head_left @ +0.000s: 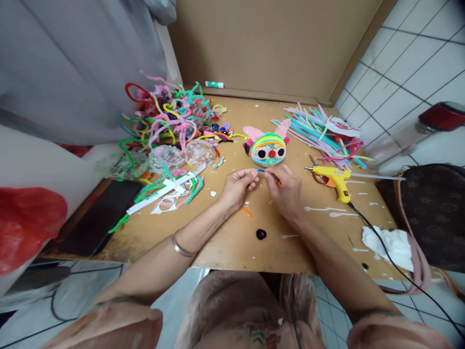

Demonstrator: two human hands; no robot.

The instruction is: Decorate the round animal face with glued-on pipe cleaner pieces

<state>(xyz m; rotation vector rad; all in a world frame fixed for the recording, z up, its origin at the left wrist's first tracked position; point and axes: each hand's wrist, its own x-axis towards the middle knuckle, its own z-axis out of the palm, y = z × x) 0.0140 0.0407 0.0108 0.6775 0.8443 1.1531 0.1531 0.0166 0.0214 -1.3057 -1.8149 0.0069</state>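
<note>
Between my two hands a short blue piece (260, 170) shows, just in front of a colourful animal face. My left hand (240, 186) pinches its left end; my right hand (283, 186) has its fingers closed on the right end. The face (269, 148) has pink ears, black eyes, a red nose and a striped band on top. Nearer me, a small black round piece (261, 234) lies on the table. Orange scraps (248, 214) lie beneath my hands.
A yellow glue gun (336, 180) with a trailing cord lies right, near a crumpled tissue (388, 246) and a brown bag (436, 215). Pipe cleaners (308, 127) spread at back right; a tangled heap (178, 114) and a black phone (98, 215) are left.
</note>
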